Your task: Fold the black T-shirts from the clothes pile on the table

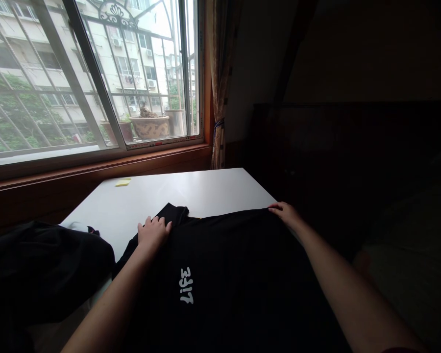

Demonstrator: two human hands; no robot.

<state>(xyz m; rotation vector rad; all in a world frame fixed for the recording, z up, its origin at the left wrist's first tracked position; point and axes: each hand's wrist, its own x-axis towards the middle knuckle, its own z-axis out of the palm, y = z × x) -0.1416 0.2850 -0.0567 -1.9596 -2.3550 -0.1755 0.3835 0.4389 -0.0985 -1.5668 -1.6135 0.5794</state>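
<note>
Your black shirt [235, 264] lies spread over the near part of the white worktop [213, 189], its pale lettering [186, 285] below your left hand [153, 233]. That hand rests palm down on the cloth with its fingers slightly spread, just beside a folded bit of black fabric that pokes past the shirt's far edge. Your right hand [285, 214] pinches the far right corner between thumb and fingers, near the worktop's right edge. To your left, a bulky dark cloth bundle [51, 267] covers that side of the worktop, close to your left forearm, and partly hides a whitish item [77, 226] too covered to name. A yellow paper pad [123, 182] sits by the far left corner, well apart from the shirt. Beyond stand the barred window [132, 73], with a plant pot [149, 126] outside, and a tied curtain [219, 98]; your right side is too dark to make out.
</note>
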